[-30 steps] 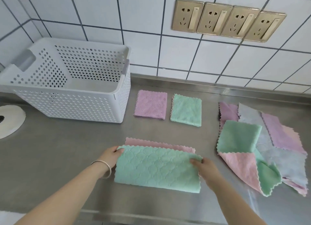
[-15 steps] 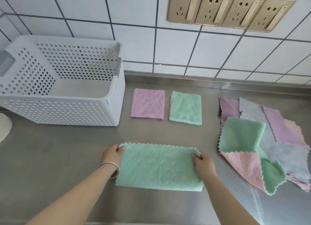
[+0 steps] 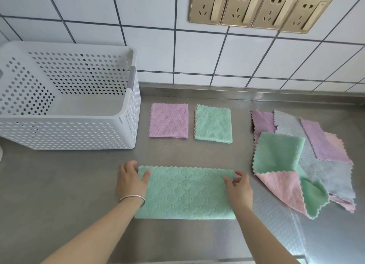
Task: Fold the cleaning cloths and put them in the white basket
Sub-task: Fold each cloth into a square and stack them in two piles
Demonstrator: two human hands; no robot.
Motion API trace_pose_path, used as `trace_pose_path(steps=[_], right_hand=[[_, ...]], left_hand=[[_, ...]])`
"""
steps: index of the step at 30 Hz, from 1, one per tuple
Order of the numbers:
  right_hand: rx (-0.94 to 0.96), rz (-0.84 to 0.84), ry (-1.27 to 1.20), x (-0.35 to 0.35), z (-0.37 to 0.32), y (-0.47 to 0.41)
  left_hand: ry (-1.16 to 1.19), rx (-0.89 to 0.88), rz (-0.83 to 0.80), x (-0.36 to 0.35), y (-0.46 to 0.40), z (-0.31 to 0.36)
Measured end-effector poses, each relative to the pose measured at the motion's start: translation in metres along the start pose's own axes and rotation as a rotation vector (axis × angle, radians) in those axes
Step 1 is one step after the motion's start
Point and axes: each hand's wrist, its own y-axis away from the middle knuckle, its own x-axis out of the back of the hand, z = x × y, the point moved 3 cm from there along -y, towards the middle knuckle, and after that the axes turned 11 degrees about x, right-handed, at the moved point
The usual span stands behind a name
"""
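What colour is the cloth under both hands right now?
Mint green cloth, quilted diamond pattern; head view.

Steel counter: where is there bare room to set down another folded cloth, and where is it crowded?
Bare steel counter lies in front of the white perforated basket, left of the left hand. A narrower free patch sits between the folded green square cloth and the loose cloth pile. The right side is crowded by that pile.

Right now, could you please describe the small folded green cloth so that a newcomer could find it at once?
Start at the white basket on the steel counter. Just to its right, near the tiled wall, two small folded squares lie side by side, not touching. The folded green cloth is the right-hand one; its neighbour is purple.
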Motion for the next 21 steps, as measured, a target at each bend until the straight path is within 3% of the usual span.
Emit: trace_pose_path(steps=[3,6,9,13,15,21], right_hand=[[0.145,0.032,0.178,-0.001,0.004,0.018],[0.154,0.003,0.268,-0.006,0.011,0.037],[0.116,-0.019,0.297,-0.01,0.017,0.05],[0.105,-0.046,0.333,-0.013,0.023,0.06],[0.079,-0.056,0.332,-0.012,0.028,0.06],[-0.103,-0.171,0.366,-0.003,0.033,0.057]], left_hand=[[-0.208,-0.37,0.057,-0.013,0.022,0.012],[-0.468,-0.653,-0.106,-0.036,0.05,0.024],[-0.629,-0.826,-0.262,-0.057,0.072,0.032],[-0.736,-0.918,-0.286,-0.07,0.08,0.035],[-0.772,-0.865,-0.392,-0.07,0.081,0.035],[-0.814,-0.828,-0.418,-0.071,0.079,0.035]])
